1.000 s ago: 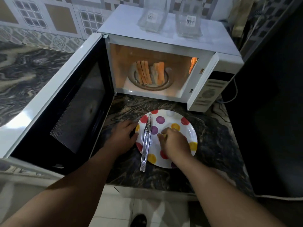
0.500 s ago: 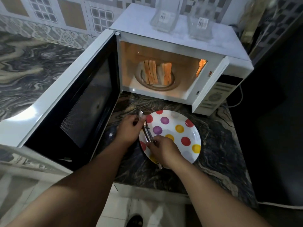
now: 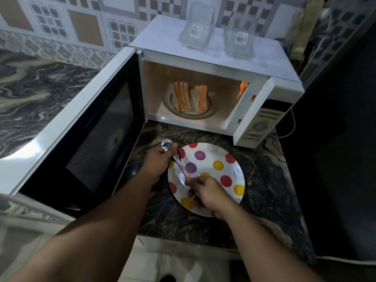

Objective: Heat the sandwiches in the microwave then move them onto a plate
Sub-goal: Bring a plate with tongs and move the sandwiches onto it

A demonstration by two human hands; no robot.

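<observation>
Two sandwiches (image 3: 190,97) stand on edge on the turntable inside the white microwave (image 3: 205,49), which is lit and has its door (image 3: 85,137) swung wide to the left. In front of it a white plate with coloured dots (image 3: 219,169) lies on the dark marbled counter. Metal tongs (image 3: 179,162) slant over the plate's left side. My left hand (image 3: 160,159) grips their far end, whose tip sticks out past my fingers. My right hand (image 3: 207,193) holds the near end, above the plate's front.
Two clear glass containers (image 3: 196,29) with labels stand on top of the microwave. The open door takes up the space at the left of the plate. A dark surface fills the right side, and a cable (image 3: 291,127) runs behind the microwave. The counter's front edge is just below the plate.
The tongs lay flat on the plate one second ago; both hands have since taken hold of them and lifted them at a slant. The camera has drawn slightly back.
</observation>
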